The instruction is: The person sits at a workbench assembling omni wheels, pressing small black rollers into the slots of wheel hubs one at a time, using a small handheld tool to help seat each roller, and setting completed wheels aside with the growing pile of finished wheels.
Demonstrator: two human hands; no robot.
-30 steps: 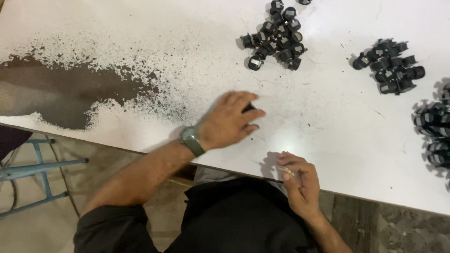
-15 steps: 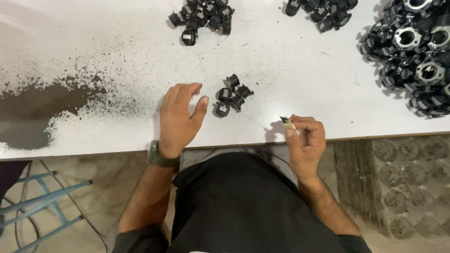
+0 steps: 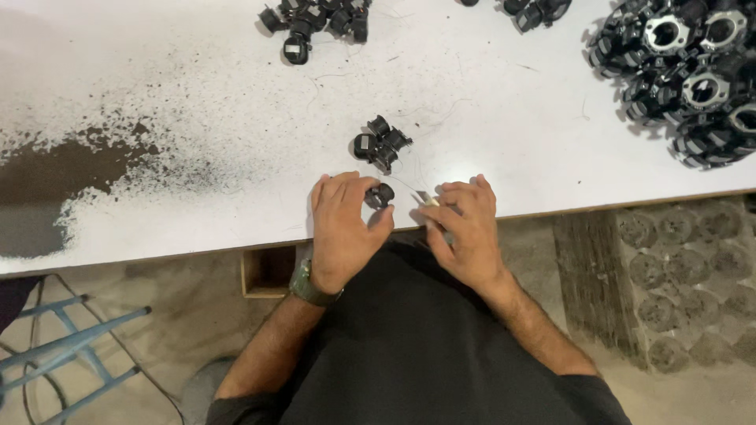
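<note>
The left hand [image 3: 340, 228] pinches a small black part [image 3: 380, 194] at the white table [image 3: 197, 118] edge. It looks light and hard; hold its sides. The right hand [image 3: 466, 232] pinches a thin metal piece [image 3: 428, 200].

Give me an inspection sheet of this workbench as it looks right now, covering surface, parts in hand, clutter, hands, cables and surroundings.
Surface: white table, paint worn to a dark speckled patch at the left.
Job's things: small black part in the left hand's grip; small pale piece at the right hand's fingertips.
Clutter: small cluster of black parts just beyond the hands; another pile at the far edge; big heap of black ring-shaped parts far right.
Hands: left hand with a wristwatch; right hand bare.
Cables: thin wire strands on the table.
Surroundings: blue metal frame lower left, patterned floor.
</note>
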